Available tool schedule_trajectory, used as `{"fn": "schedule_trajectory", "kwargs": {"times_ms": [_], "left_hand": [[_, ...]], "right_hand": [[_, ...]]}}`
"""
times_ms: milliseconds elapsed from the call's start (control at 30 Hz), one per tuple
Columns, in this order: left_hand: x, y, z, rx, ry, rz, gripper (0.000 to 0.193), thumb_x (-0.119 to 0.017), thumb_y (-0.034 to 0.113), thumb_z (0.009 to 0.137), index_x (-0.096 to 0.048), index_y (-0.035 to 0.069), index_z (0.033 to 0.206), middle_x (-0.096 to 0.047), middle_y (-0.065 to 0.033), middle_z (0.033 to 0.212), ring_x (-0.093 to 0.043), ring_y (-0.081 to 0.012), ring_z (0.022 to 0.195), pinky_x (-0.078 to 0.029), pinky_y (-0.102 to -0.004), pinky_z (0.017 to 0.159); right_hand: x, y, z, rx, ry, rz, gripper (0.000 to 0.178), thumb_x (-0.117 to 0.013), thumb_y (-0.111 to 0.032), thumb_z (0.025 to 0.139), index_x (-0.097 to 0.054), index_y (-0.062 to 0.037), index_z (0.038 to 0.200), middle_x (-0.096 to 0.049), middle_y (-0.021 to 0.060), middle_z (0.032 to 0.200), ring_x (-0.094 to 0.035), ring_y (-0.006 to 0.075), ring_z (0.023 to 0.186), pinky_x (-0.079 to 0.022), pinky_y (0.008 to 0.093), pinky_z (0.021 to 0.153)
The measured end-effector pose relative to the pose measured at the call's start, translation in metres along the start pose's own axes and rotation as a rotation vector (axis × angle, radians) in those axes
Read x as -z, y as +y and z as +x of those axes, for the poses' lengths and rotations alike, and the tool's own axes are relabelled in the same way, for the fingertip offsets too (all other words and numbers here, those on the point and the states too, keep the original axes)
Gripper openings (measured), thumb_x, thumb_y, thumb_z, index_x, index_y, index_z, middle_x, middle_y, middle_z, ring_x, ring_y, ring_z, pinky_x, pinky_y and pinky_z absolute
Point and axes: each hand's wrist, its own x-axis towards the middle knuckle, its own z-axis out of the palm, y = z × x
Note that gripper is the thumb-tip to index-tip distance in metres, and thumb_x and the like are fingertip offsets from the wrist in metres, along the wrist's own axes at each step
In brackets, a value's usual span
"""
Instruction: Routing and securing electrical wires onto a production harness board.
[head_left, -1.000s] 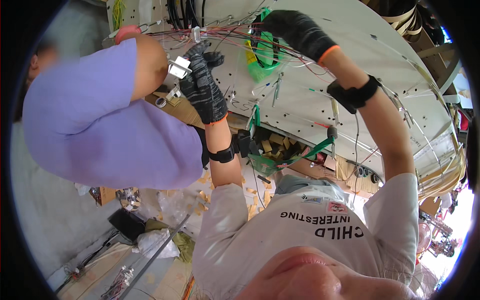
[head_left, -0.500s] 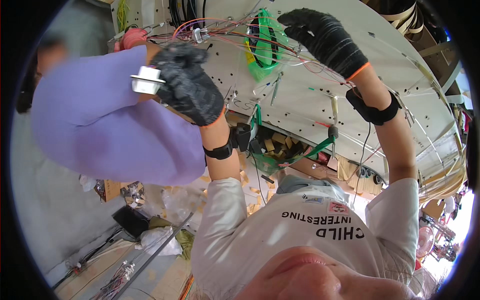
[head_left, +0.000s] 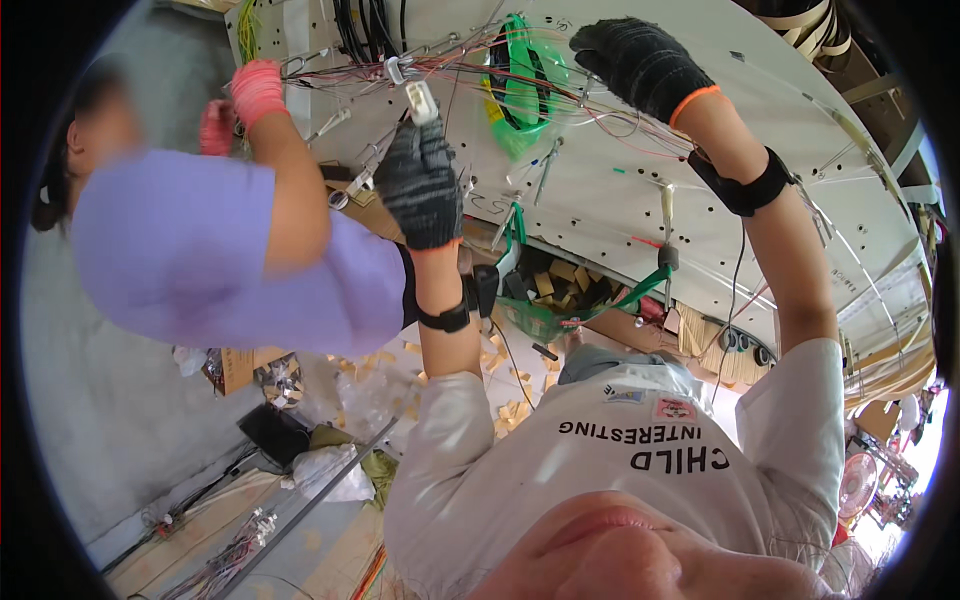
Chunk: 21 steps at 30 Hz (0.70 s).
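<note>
My left hand (head_left: 418,190), in a black glove with an orange cuff, is closed with a small white plastic connector (head_left: 421,103) standing up from its fingertips. Just beyond the connector, a bundle of thin red, dark and white wires (head_left: 465,66) runs across the large pale board (head_left: 600,210). Over the right part of that bundle is my right hand (head_left: 640,70), gloved the same way. Its fingers are bent and pressed together, and whatever they may hold is hidden. A white clip (head_left: 395,70) sits on the wires near the connector.
At the left a co-worker in a purple top (head_left: 180,240) reaches to the wires with a pink-gloved hand (head_left: 258,92). A green plastic bag (head_left: 520,125) lies on the board among upright metal pegs (head_left: 547,170). Cardboard scraps (head_left: 560,280) fill a space under the board's edge.
My left hand has moved right and turned, bringing the white connector up to the wires. My right hand has shifted slightly right. The co-worker has leaned back left, with the pink gloves now showing more.
</note>
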Motion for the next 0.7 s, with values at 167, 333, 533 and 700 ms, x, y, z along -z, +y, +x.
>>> {"fn": "schedule_trajectory", "kwargs": {"times_ms": [167,333,533,700], "left_hand": [[-0.02,0.003,0.023,-0.329,0.223,0.444,0.023,-0.058,0.023,0.095,-0.067,0.003,0.102,-0.066,-0.0169,0.072,-0.06,-0.0347,0.059,-0.047,-0.0439,0.057],[-0.026,0.02,0.039,-0.207,-0.006,0.827,0.034,-0.047,0.034,0.098,-0.066,0.006,0.095,-0.068,-0.0193,0.076,-0.066,-0.0376,0.07,-0.053,-0.0471,0.065],[-0.037,0.013,0.064,-0.175,-0.184,0.851,0.04,-0.041,0.039,0.099,-0.066,0.008,0.094,-0.07,-0.0176,0.079,-0.068,-0.036,0.077,-0.054,-0.0484,0.071],[-0.042,0.019,0.074,-0.306,-0.381,0.837,0.042,-0.039,0.038,0.1,-0.067,0.006,0.102,-0.07,-0.0184,0.091,-0.067,-0.038,0.081,-0.053,-0.0498,0.074]], "right_hand": [[-0.011,-0.017,0.017,0.039,-0.118,0.014,0.029,-0.062,-0.026,0.09,-0.067,-0.0086,0.112,-0.068,0.0143,0.105,-0.064,0.0339,0.098,-0.05,0.0427,0.089],[-0.047,-0.06,0.056,-0.272,-0.077,0.474,0.029,-0.056,-0.021,0.093,-0.065,-0.0063,0.116,-0.068,0.0123,0.098,-0.065,0.0257,0.086,-0.052,0.0378,0.08],[-0.074,-0.052,0.072,-0.326,-0.238,0.675,0.024,-0.051,-0.015,0.097,-0.064,-0.006,0.115,-0.064,0.0042,0.087,-0.06,0.0166,0.074,-0.052,0.0347,0.069],[-0.089,-0.03,0.079,-0.764,-0.408,1.803,0.022,-0.056,-0.014,0.097,-0.063,-0.0062,0.116,-0.064,0.0032,0.102,-0.059,0.0132,0.092,-0.05,0.0289,0.08]]}}
